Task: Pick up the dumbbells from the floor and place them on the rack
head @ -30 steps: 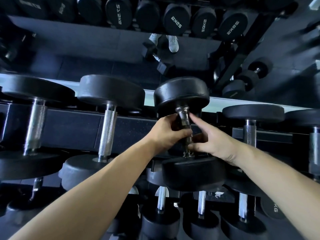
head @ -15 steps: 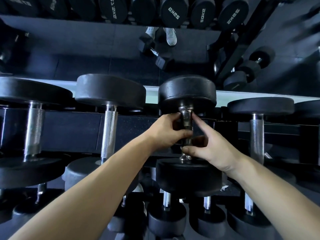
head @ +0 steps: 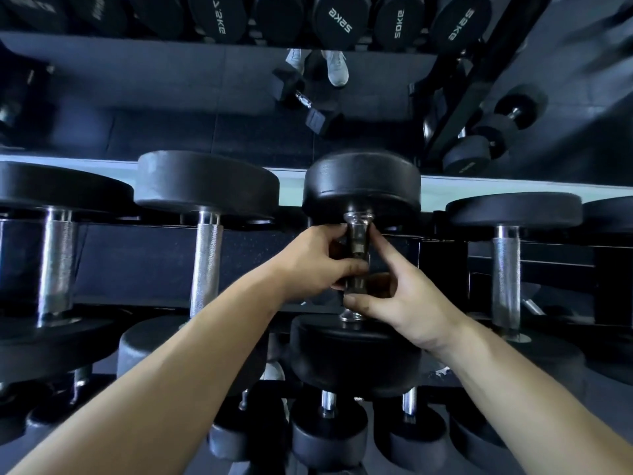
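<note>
Placement step: left hand (head: 313,265) and right hand (head: 402,303) both curl round the metal handle of a black round-headed dumbbell (head: 359,186) at the upper tier of the black steel rack (head: 147,265); next, presumably, seat and release.

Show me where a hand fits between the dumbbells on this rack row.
Between the handles only: either side of the gripped dumbbell, toward the left neighbour and the right neighbour. The heads nearly touch, and the lower-tier dumbbells are packed.
</note>
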`<action>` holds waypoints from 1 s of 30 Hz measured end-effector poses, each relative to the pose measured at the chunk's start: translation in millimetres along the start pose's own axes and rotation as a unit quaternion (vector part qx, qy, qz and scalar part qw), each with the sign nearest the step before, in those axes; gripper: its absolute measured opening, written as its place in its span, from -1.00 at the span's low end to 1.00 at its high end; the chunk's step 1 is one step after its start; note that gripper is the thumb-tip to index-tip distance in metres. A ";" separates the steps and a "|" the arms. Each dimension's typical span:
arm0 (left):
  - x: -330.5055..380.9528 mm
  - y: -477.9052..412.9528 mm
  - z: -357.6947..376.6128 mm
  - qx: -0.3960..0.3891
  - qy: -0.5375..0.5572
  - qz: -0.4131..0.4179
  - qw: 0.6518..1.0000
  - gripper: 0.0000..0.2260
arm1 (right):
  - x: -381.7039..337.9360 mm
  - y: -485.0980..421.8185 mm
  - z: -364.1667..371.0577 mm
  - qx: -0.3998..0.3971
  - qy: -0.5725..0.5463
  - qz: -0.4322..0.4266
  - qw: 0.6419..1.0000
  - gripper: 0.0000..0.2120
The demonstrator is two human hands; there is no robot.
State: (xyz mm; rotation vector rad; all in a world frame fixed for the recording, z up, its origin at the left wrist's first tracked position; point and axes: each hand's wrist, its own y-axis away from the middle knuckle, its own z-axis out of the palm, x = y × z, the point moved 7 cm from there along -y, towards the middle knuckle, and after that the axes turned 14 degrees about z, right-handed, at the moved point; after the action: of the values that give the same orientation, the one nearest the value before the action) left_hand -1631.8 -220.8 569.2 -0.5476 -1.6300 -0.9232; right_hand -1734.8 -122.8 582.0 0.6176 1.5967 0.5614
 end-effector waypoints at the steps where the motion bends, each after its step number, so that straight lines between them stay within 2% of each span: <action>1: 0.0 0.8 -0.3 -0.006 0.013 -0.002 1.000 -0.80 | 0.2 -0.6 0.0 -0.004 0.006 0.002 1.000 0.03; 6: 1.2 5.1 4.0 -0.018 0.069 -0.017 0.997 -0.75 | -4.4 2.5 -4.6 -0.018 0.018 0.015 1.000 -0.03; 13: 2.2 7.8 11.4 0.017 0.079 -0.022 0.996 -0.65 | 2.2 4.1 -14.3 -0.003 0.011 0.021 1.000 -0.10; 17: -1.5 9.9 8.7 0.032 0.076 -0.022 0.996 -0.57 | 2.4 4.9 -14.9 0.002 -0.042 0.032 0.999 -0.26; 19: -1.4 12.6 7.2 0.034 0.077 -0.023 0.996 -0.55 | 0.4 6.8 -11.3 0.008 -0.043 0.030 0.999 -0.25; 23: -0.2 15.2 4.0 0.032 0.084 -0.025 0.996 -0.59 | -0.4 5.1 -7.8 0.020 -0.044 0.048 0.998 -0.36; 30: 2.3 15.8 6.6 0.036 0.065 -0.030 0.997 -0.63 | -2.9 5.1 -7.1 0.042 -0.047 0.048 0.997 -0.35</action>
State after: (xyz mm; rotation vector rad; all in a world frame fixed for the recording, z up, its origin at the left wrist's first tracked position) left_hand -1624.3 -206.5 575.4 -0.3843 -1.5620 -0.9215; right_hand -1741.3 -121.1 588.4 0.7777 1.5136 0.5302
